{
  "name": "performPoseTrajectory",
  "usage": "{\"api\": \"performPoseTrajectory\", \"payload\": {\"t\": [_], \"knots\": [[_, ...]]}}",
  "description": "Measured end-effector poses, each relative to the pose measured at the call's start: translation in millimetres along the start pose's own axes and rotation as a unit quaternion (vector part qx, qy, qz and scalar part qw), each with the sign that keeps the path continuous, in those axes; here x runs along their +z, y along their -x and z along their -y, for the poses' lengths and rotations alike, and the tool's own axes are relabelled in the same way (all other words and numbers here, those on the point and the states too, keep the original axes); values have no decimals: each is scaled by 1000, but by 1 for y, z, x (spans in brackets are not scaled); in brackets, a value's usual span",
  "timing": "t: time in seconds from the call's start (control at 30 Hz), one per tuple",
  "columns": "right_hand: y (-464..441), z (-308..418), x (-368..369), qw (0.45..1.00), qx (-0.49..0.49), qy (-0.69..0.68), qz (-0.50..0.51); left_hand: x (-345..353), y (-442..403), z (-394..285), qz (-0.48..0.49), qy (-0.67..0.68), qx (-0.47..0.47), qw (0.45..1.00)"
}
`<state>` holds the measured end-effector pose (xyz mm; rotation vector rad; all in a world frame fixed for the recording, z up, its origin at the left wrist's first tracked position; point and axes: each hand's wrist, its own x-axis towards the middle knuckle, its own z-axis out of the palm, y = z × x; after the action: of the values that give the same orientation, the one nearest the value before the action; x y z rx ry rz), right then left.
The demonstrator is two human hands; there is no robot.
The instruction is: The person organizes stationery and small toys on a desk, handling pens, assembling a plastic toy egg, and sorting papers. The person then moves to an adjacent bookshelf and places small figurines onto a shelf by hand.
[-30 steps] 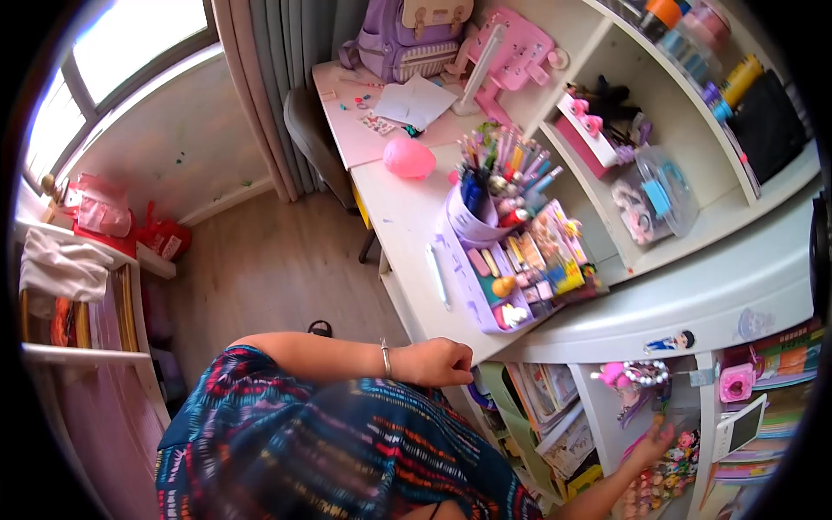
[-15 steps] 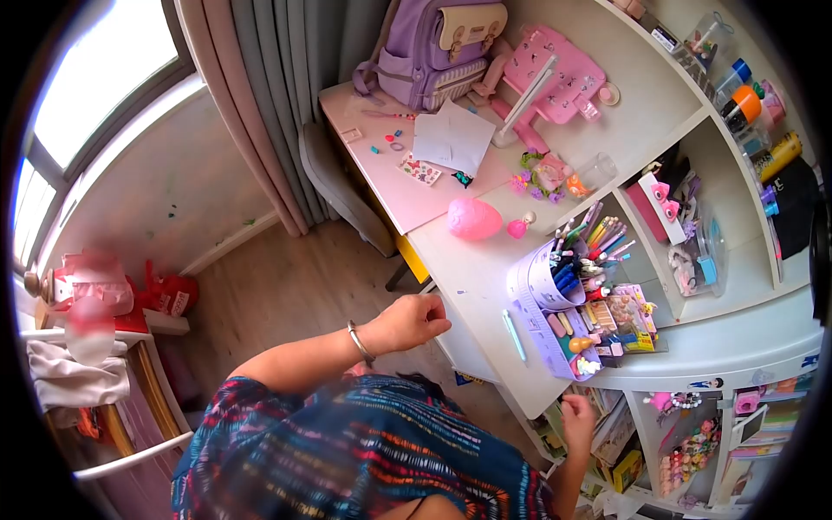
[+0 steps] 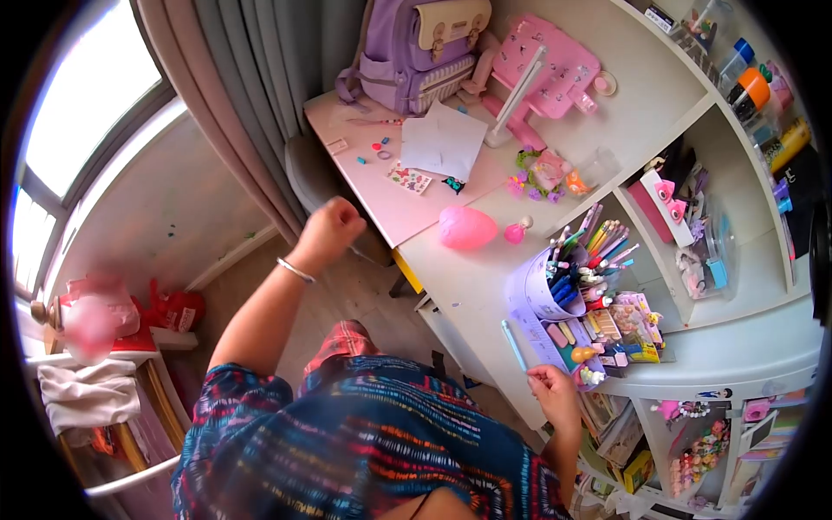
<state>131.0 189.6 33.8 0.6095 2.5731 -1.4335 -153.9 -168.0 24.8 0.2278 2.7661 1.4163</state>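
Note:
My left hand (image 3: 332, 232) is raised above the floor, left of the desk, with its fingers curled into a loose fist and nothing showing in it. At the desk's front edge, my right hand (image 3: 555, 397) pinches the near end of a slim light-blue pen (image 3: 513, 344), which still lies on the white desktop. Just right of the pen is a lilac desk organizer (image 3: 530, 328), its round cup full of pens and pencils (image 3: 598, 251), its tray holding erasers and small toys. A pink balloon-like object (image 3: 468, 228) rests farther back on the desk.
A purple backpack (image 3: 407, 61), white paper sheets (image 3: 444, 143) and a pink stand (image 3: 555, 69) occupy the desk's far end. Shelves (image 3: 737, 251) rise on the right. A grey chair (image 3: 316, 173) stands against the desk's left side, near the curtain (image 3: 251, 104).
My left hand has swung away from the desk, up and to the left. My right hand has risen from below the desk edge to the pen's near end.

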Motion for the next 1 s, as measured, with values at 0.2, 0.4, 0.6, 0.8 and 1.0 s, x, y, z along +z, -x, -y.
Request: {"api": "performPoseTrajectory", "payload": {"t": [0.2,0.4,0.6,0.8,1.0], "knots": [[-10,22,30,993,53,-78,-70,-16,-157,82,-127,10,-17,992],[-44,76,91,984,65,-140,-83,-12,-294,149,-133,-98,-16,986],[-72,132,126,985,64,-62,-148,17,-378,264,-49,-255,157,953],[-73,143,127,984,53,-37,-166,-5,-366,203,80,-210,133,965],[-70,137,122,985,9,-27,-172,-27,-318,96,88,201,-65,973]]}}
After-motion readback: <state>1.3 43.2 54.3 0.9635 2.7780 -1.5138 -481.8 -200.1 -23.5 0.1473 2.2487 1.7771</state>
